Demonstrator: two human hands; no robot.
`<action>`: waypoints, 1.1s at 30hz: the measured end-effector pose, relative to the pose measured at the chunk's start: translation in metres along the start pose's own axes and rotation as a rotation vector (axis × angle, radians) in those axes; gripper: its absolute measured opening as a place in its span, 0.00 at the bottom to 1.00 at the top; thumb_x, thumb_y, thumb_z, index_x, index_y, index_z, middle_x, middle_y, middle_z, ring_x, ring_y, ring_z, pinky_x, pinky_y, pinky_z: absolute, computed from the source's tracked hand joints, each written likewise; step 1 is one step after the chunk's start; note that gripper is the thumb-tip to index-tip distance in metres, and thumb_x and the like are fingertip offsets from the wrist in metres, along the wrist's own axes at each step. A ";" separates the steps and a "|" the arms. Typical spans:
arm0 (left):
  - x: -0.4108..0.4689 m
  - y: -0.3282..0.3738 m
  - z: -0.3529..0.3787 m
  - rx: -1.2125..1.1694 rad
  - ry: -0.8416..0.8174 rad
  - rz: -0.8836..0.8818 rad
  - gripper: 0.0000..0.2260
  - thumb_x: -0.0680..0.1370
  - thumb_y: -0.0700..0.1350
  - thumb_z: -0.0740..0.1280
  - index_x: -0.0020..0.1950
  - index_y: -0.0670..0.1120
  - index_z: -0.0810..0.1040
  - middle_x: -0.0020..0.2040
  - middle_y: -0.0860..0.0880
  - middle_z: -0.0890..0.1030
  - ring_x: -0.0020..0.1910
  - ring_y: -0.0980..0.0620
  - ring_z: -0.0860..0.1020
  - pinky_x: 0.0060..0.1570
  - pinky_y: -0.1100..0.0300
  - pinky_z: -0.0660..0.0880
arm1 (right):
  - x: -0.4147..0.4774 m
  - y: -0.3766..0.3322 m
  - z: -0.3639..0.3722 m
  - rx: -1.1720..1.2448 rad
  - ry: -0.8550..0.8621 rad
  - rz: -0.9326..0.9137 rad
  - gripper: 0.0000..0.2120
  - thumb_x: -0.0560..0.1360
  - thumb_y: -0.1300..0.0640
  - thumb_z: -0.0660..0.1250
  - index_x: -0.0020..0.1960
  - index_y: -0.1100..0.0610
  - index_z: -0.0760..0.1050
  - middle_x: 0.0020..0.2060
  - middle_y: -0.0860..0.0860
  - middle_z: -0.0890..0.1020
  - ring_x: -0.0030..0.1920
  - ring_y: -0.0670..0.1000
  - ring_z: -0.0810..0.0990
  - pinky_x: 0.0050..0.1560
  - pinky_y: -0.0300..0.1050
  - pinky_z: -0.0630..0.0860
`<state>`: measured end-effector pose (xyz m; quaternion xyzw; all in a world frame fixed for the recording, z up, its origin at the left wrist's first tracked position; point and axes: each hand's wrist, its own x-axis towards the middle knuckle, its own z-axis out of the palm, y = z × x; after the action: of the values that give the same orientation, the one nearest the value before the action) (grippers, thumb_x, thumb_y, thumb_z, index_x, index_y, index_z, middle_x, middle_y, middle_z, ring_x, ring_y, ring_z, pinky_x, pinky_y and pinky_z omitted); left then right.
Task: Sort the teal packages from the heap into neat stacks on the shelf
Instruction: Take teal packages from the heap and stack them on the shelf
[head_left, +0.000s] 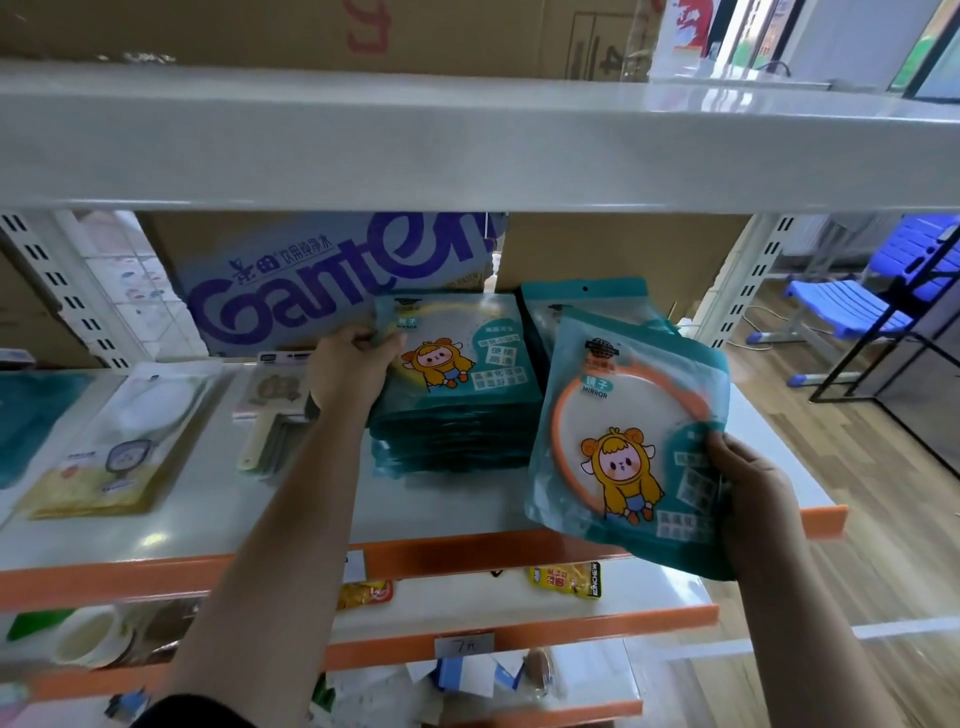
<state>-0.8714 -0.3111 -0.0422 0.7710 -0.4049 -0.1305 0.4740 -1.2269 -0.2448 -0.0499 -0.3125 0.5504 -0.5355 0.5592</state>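
Note:
A stack of teal mirror packages (452, 436) stands on the white shelf (208, 519) in the middle. My left hand (348, 369) grips the left edge of the top package (457, 358), which shows a yellow cartoon figure. My right hand (748, 493) holds another teal package (623, 441) with an orange ring inside, tilted above the shelf's front right part. Behind it more teal packages (587, 306) lean or lie in a heap, partly hidden.
A Ganten cardboard box (322, 280) stands behind the stack. Left on the shelf lie a pale comb package (270, 415), a white package (130, 436) and a teal item (31, 415). An upper shelf (467, 145) hangs overhead. A blue chair (857, 306) stands on the right.

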 end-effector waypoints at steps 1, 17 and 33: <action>0.000 0.001 0.000 -0.002 -0.003 -0.010 0.21 0.72 0.57 0.73 0.57 0.44 0.80 0.50 0.49 0.81 0.47 0.51 0.75 0.46 0.56 0.71 | 0.000 0.000 0.000 0.000 -0.002 0.003 0.08 0.79 0.54 0.63 0.49 0.58 0.77 0.46 0.56 0.82 0.45 0.58 0.82 0.49 0.57 0.80; -0.042 0.018 -0.010 0.391 0.143 0.257 0.21 0.79 0.55 0.64 0.66 0.42 0.72 0.63 0.40 0.72 0.60 0.40 0.73 0.50 0.49 0.73 | 0.004 -0.031 -0.009 -0.032 -0.045 -0.035 0.07 0.78 0.54 0.65 0.51 0.57 0.77 0.41 0.53 0.84 0.43 0.56 0.84 0.48 0.56 0.81; -0.146 -0.056 0.061 0.507 -0.119 0.680 0.17 0.80 0.55 0.56 0.48 0.46 0.80 0.45 0.48 0.80 0.46 0.45 0.76 0.44 0.53 0.75 | 0.133 -0.107 0.022 -0.432 -0.067 -0.070 0.14 0.73 0.56 0.74 0.52 0.65 0.78 0.39 0.56 0.83 0.31 0.50 0.84 0.35 0.47 0.81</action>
<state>-0.9723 -0.2279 -0.1472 0.6769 -0.6819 0.0928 0.2612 -1.2575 -0.4000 0.0180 -0.4614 0.6223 -0.4135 0.4784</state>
